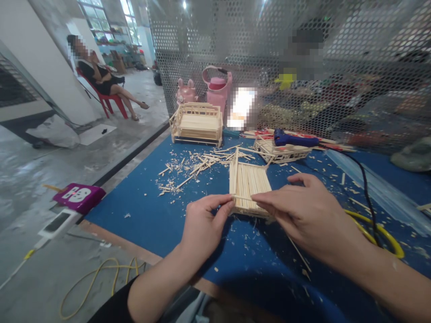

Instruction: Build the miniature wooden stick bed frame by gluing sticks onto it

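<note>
A thin wooden stick [242,198] lies crosswise over the near end of a flat panel of sticks [251,179]. Its long axis runs left to right, square to the panel's slats, which run away from the person. The left hand [202,224] pinches the stick's left end between thumb and forefinger at the panel's near left corner. The right hand [303,211] pinches the right end from the other side, its remaining fingers loosely curled above the panel's right edge. Both hands are about equally close, with the panel just beyond their fingertips and straight ahead.

The panel sits on a blue mat [151,211] that covers the table, and offcuts [188,168] are strewn to its far left. Farther back stands a finished stick bench [197,123]. To its right is a smaller stick frame [281,154] with a blue glue gun [292,139] lying on it. A black cable [365,184] runs down past the right wrist, near a yellow cable [384,233]. Two pink bottles [218,87] stand by a perforated metal screen [336,45] at the table's back.

Left of the table, a purple box [79,196] and a white power strip [57,222] lie on the concrete floor, and well beyond them a seated person [101,78] rests on a red chair [112,101]
</note>
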The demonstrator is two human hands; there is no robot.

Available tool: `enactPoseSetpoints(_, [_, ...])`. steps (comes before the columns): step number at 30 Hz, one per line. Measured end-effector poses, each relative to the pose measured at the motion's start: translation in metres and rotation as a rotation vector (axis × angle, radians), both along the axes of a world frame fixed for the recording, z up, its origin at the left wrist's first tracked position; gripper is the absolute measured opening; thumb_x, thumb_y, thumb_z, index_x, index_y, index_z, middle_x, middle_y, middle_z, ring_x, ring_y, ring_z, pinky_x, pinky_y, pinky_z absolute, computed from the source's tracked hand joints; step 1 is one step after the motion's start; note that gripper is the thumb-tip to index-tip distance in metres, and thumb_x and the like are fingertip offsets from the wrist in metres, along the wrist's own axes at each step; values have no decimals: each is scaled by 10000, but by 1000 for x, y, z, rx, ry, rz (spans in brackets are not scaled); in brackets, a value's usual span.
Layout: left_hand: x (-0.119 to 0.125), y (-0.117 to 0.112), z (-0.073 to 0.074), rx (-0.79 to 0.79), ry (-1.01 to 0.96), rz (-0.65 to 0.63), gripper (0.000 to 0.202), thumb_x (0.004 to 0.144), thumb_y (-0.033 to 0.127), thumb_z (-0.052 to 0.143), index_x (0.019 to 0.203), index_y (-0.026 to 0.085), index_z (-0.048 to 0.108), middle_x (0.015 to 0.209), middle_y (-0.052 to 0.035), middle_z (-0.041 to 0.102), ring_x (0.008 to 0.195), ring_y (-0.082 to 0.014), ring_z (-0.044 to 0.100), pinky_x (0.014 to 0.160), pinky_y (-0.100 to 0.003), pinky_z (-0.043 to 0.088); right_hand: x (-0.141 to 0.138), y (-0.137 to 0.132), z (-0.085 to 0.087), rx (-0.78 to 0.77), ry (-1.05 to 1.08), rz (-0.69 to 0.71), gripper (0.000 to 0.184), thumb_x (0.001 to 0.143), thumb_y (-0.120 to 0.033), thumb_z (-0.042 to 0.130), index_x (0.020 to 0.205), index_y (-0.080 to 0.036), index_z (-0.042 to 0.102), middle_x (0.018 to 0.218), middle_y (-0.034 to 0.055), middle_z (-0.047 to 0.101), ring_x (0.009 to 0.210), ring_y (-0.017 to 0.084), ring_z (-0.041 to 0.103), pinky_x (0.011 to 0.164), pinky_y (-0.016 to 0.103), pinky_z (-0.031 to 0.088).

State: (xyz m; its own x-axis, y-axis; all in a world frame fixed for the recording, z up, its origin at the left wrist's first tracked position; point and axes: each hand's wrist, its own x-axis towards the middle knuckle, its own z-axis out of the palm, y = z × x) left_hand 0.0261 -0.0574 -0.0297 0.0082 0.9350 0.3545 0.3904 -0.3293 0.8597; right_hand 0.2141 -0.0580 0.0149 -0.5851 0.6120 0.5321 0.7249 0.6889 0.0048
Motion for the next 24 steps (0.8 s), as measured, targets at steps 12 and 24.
enactPoseSetpoints(12, [-1, 0, -2, 15, 13, -4, 139, 794, 176, 630, 833, 227, 753, 853, -25, 768, 779, -184, 713, 754, -310, 573, -3, 0, -2, -26, 31, -21, 239, 942, -206, 431, 983, -196, 666, 712, 28, 734, 626, 161, 635, 747, 368, 427])
enactPoseSetpoints(24, [-16, -5, -5, 171, -47, 214, 237, 807, 223, 573, 1042, 197, 559, 1042, -67, 627, 955, -179, 615, 812, -313, 521, 54, -18, 7, -111, 783, -639, 165, 834, -393, 586, 740, -258, 582, 649, 22, 654, 580, 188, 614, 557, 326, 460])
